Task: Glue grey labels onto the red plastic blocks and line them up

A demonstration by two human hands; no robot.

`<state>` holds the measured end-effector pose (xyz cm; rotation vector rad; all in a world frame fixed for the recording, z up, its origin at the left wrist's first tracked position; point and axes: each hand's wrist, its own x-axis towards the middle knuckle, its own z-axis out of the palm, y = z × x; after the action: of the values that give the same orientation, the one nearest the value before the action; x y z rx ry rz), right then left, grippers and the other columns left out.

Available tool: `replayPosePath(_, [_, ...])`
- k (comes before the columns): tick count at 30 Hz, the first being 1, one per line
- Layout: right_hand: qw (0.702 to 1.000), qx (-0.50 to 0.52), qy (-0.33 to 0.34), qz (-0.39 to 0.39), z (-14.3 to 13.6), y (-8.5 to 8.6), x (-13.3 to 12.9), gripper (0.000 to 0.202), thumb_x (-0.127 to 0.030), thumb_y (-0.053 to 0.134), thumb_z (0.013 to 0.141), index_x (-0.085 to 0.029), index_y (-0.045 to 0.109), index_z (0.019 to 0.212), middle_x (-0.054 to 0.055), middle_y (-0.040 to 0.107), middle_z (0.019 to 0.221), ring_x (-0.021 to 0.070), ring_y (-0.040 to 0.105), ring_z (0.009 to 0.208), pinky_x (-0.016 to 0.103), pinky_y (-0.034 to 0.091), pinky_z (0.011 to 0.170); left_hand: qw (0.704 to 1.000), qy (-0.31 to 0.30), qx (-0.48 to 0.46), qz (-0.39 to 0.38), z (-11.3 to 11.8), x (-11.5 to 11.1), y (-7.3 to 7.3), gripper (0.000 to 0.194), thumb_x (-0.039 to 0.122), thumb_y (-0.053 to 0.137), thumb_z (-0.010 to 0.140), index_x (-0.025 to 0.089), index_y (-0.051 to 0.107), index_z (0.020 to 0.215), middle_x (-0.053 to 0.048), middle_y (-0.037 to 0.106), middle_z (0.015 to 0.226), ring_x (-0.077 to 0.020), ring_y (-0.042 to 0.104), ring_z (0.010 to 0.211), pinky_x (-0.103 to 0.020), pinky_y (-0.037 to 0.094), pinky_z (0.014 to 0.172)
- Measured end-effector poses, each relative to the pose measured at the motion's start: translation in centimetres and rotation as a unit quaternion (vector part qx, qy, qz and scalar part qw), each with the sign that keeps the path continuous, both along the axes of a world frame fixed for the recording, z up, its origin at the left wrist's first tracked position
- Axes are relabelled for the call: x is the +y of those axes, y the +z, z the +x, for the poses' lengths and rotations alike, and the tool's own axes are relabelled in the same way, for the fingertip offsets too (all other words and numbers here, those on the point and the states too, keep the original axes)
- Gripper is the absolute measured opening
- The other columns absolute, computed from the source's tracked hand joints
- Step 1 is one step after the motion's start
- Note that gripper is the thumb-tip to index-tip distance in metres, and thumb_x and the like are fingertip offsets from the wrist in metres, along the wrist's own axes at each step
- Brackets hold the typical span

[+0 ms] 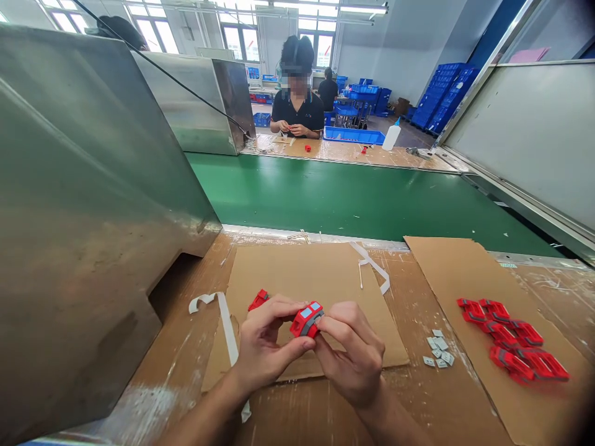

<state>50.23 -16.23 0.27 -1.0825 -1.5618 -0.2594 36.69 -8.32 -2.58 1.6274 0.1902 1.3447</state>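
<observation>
Above a cardboard sheet [297,272], my left hand [269,337] holds a small red and grey plastic part [307,319] between thumb and fingers. Two pale rectangles show on its upper face. My right hand [353,350] pinches at the part's right side; whether something small is between those fingertips is hidden. Another red piece [258,300] lies on the cardboard just behind my left hand. To the right, small light grey tiles [438,349] are scattered on the wooden table.
Several red parts [515,337] lie on a right-hand cardboard sheet [450,266]. White strips [227,328] and a cotton swab [361,274] are nearby. A metal housing [93,217] stands left. Beyond the green belt [325,192], a person [297,108] sits near a white bottle [392,136].
</observation>
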Motion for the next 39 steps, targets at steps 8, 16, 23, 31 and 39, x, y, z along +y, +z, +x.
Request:
replayPosePath(8, [0.993, 0.006, 0.061, -0.102, 0.8, 1.0, -0.1, 0.022, -0.004, 0.069, 0.088, -0.017, 0.068, 0.105, 0.006, 0.069, 0.089, 0.017, 0.064, 0.081, 0.028, 0.056, 0.071, 0.999, 0.003, 0.008, -0.047, -0.5, 0.8, 0.8, 0.029, 0.026, 0.084, 0.081, 0.02, 0.076, 0.109, -0.007, 0.076, 0.09, -0.0132, 0.07, 0.079, -0.019, 0.059, 0.073])
replayPosePath(16, [0.992, -0.002, 0.015, -0.126, 0.8, 0.3, 0.2, 0.02, -0.003, 0.056, 0.095, -0.018, 0.067, 0.102, 0.005, 0.069, 0.085, 0.016, 0.063, 0.075, 0.027, 0.053, 0.065, 0.997, 0.039, 0.061, -0.01, -0.8, 1.3, 0.9, 0.029, 0.02, 0.083, 0.08, 0.02, 0.075, 0.108, -0.006, 0.075, 0.085, -0.0135, 0.069, 0.074, -0.02, 0.06, 0.069])
replayPosePath(23, [0.989, 0.053, -0.032, -0.136, -0.2, 0.2, 0.7, 0.018, -0.006, 0.052, 0.097, -0.019, 0.066, 0.097, 0.003, 0.067, 0.086, 0.0131, 0.065, 0.075, 0.023, 0.053, 0.067, 0.987, 0.111, 0.12, -0.006, 0.2, 0.3, -0.3, 0.047, 0.022, 0.079, 0.084, 0.021, 0.066, 0.129, -0.009, 0.077, 0.108, -0.0182, 0.075, 0.094, -0.024, 0.063, 0.084])
replayPosePath(31, [0.983, 0.086, -0.048, -0.152, -0.4, -0.1, 1.1, 0.019, -0.01, 0.05, 0.098, -0.019, 0.067, 0.094, 0.003, 0.068, 0.084, 0.0145, 0.066, 0.074, 0.024, 0.053, 0.067, 0.982, 0.132, 0.132, 0.014, 0.9, -0.3, -0.5, 0.04, 0.013, 0.067, 0.089, 0.016, 0.063, 0.128, -0.01, 0.079, 0.106, -0.0202, 0.079, 0.094, -0.027, 0.066, 0.087])
replayPosePath(39, [0.978, 0.117, -0.002, -0.175, 0.2, 0.2, 1.4, 0.019, -0.011, 0.052, 0.097, -0.019, 0.069, 0.095, 0.004, 0.07, 0.087, 0.0149, 0.067, 0.079, 0.025, 0.053, 0.071, 0.987, 0.094, 0.124, -0.036, 0.3, 0.5, -0.2, 0.035, 0.018, 0.073, 0.087, 0.02, 0.066, 0.121, -0.007, 0.08, 0.103, -0.0205, 0.08, 0.088, -0.026, 0.068, 0.079])
